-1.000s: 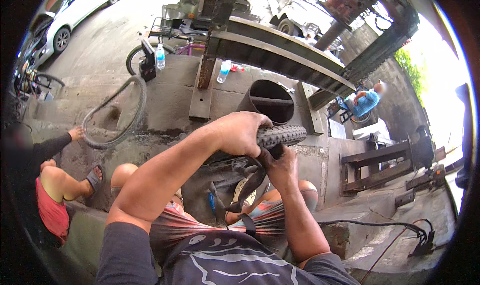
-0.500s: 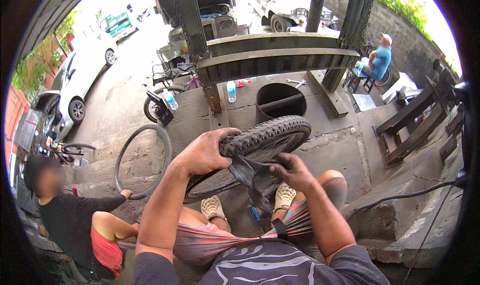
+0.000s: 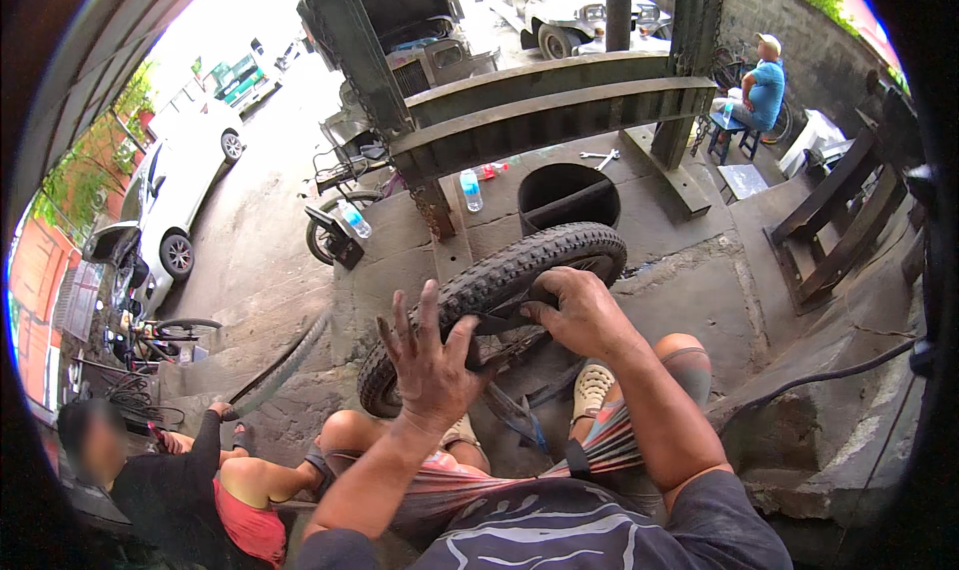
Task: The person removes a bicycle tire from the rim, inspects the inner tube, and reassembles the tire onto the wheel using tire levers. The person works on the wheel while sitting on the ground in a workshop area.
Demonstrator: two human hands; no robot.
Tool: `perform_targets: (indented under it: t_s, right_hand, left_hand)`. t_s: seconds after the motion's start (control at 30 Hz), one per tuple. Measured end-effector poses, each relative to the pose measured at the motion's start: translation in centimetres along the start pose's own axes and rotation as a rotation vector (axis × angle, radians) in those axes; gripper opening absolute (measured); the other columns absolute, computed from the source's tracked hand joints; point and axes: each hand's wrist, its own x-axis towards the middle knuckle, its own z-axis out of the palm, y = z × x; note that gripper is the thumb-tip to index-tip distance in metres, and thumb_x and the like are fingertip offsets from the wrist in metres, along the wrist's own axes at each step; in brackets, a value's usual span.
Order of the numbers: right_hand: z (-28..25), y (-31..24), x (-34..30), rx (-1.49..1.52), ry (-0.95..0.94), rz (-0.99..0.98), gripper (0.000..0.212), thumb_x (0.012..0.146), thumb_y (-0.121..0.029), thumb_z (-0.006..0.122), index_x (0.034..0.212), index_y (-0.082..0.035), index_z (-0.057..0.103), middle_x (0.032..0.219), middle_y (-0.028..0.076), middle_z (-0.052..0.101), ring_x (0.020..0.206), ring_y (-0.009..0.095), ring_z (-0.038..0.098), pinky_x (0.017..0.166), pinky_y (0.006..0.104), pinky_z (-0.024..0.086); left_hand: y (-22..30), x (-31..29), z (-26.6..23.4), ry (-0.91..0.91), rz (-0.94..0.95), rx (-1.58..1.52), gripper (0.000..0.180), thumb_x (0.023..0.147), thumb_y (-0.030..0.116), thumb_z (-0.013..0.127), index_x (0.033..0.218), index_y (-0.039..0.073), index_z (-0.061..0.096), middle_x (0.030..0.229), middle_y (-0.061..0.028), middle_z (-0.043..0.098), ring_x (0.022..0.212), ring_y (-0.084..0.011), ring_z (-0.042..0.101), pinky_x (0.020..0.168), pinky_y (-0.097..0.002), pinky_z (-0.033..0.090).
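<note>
A black knobby bicycle tyre [image 3: 519, 270] arcs across the middle, held over my knees. My left hand [image 3: 430, 360] rests on its near left part, thumb hooked over the tread and fingers spread upward. My right hand [image 3: 579, 310] grips the tyre's inner edge, fingers tucked under the bead where a strip of black inner tube [image 3: 504, 322] shows. My feet in pale sandals [image 3: 591, 390] rest on the concrete below.
A seated person in black and red [image 3: 170, 470] at lower left holds a thin bicycle wheel [image 3: 285, 365]. Two plastic bottles [image 3: 470, 190] stand on the concrete slab by a round hole [image 3: 567, 195]. Steel beams [image 3: 539, 105], parked cars, a wooden bench [image 3: 829, 210] and a seated person in blue [image 3: 764, 90] surround.
My view has swung left and downward. My left hand loosened from a full grip and now lies with fingers spread on the tread. My right hand shifted further under the tyre's edge.
</note>
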Motion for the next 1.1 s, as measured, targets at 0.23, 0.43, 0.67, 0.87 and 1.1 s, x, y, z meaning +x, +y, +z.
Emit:
perform_targets:
  t_s: [0.23,0.43,0.67,0.87,1.1]
  right_hand:
    - [-0.7,-2.0,2.2,-0.034,0.019,0.171,0.035,0.101,-0.031,0.082,0.11,0.003,0.083,0.104,0.029,0.08,0.104,0.046,0.078,0.093,0.0516,0.06]
    - [0.0,0.2,3.6,-0.274,0.035,0.223,0.044,0.101,-0.04,0.082,0.107,0.004,0.083,0.105,0.031,0.079,0.108,0.051,0.075,0.1,0.0572,0.057]
    - [-0.6,1.3,3.0,-0.158,-0.021,0.319,0.05,0.093,-0.044,0.089,0.103,0.005,0.083,0.101,0.031,0.079,0.105,0.049,0.077,0.095,0.0552,0.059]
    - [1.4,1.8,2.8,-0.156,0.293,0.067,0.045,0.089,-0.04,0.093,0.099,0.002,0.081,0.101,0.027,0.078,0.103,0.045,0.077,0.094,0.0516,0.06]
    - [3.7,4.5,3.7,-0.049,0.325,-0.066,0.039,0.095,-0.033,0.087,0.101,0.004,0.075,0.106,0.027,0.076,0.106,0.049,0.073,0.096,0.0562,0.058]
  left_hand:
    - [-2.7,0.6,-1.5,0.004,-0.127,-0.264,0.025,0.081,-0.004,0.072,0.103,0.006,0.076,0.153,-0.0194,0.069,0.142,-0.0451,0.065,0.122,-0.0555,0.05]
    - [-4.4,3.1,-3.7,-0.166,-0.243,-0.467,0.029,0.079,-0.011,0.065,0.102,0.002,0.078,0.145,-0.0194,0.074,0.133,-0.0406,0.072,0.112,-0.0457,0.059]
    - [-6.4,4.4,-5.3,-0.403,-0.362,-0.681,0.087,0.077,-0.011,0.059,0.162,0.009,0.056,0.151,-0.0237,0.066,0.148,-0.0417,0.061,0.126,-0.043,0.046]
    - [-4.5,6.7,-7.7,-0.801,-0.205,-0.239,0.101,0.082,0.002,0.072,0.175,0.006,0.034,0.165,-0.0296,0.056,0.156,-0.0448,0.051,0.134,-0.0494,0.04]
    - [-2.7,14.9,-2.1,-0.69,0.038,-0.456,0.101,0.081,0.027,0.092,0.167,0.003,0.046,0.156,-0.03,0.064,0.148,-0.0435,0.061,0.127,-0.0464,0.047]
